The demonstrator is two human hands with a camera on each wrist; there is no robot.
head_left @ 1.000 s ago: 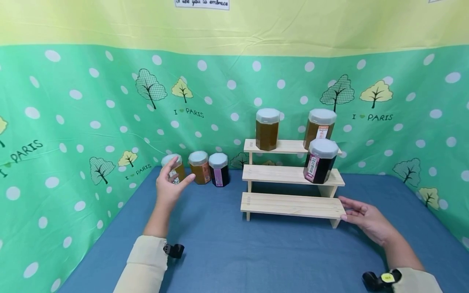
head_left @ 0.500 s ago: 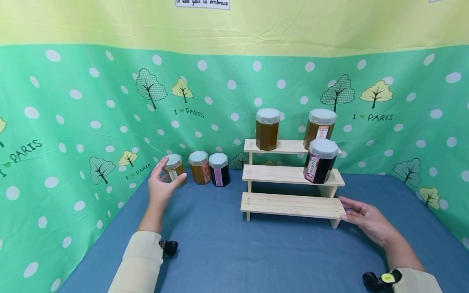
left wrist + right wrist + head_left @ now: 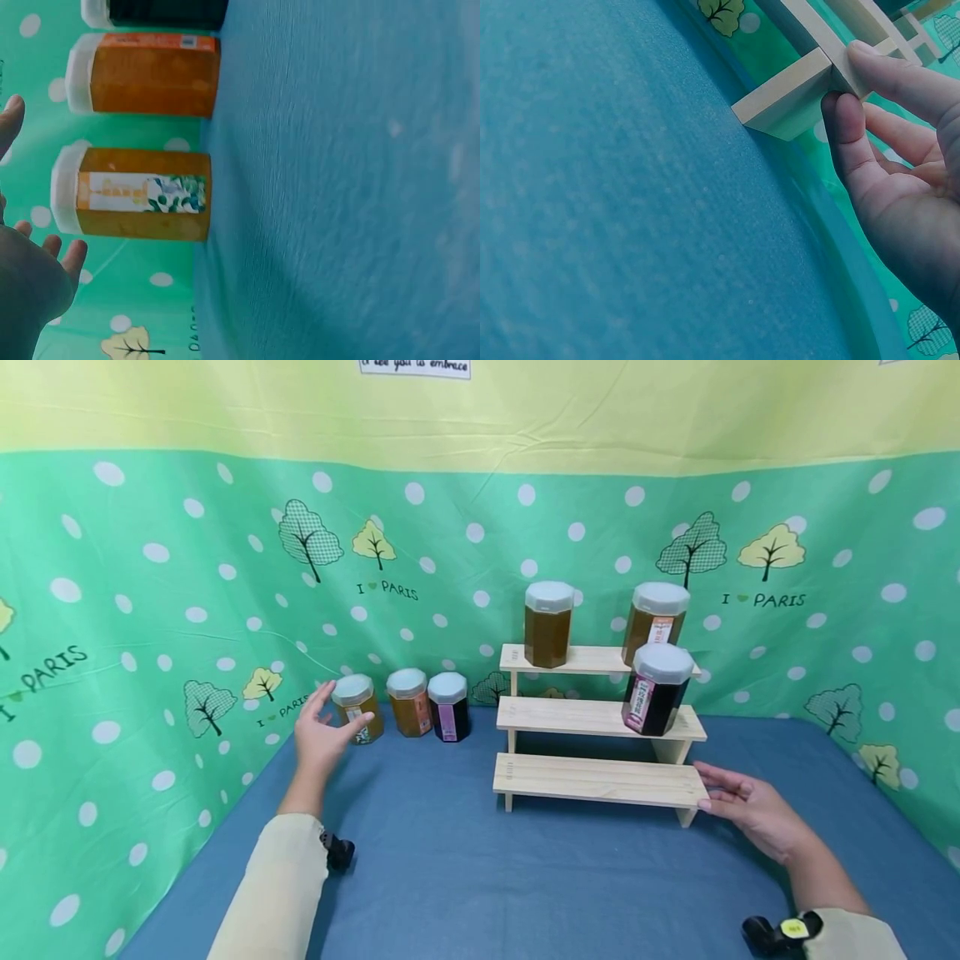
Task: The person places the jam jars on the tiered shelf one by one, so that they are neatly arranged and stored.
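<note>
My left hand (image 3: 321,739) is spread, its fingers and thumb apart, beside an amber jar (image 3: 358,710) with a white lid. In the left wrist view the jar's white and green label (image 3: 142,193) faces the camera, and a gap separates the hand from the glass. Over on the right, my right hand (image 3: 750,806) pinches the right end of the lowest board of a three-step wooden display stand (image 3: 600,779). The right wrist view has the thumb and index finger on either side of that board's end (image 3: 844,73).
Right of the amber jar stand another amber jar (image 3: 409,703) and a dark jar (image 3: 448,708). On the stand's top step are two brown jars (image 3: 547,625); a dark jar (image 3: 656,691) occupies the middle step. Blue cloth (image 3: 465,877) covers the table, with a patterned curtain (image 3: 465,552) behind.
My left hand has moved left, from in front of the leftmost amber jar to its left side, uncovering more of it. My right hand and the stand stay where they were.
</note>
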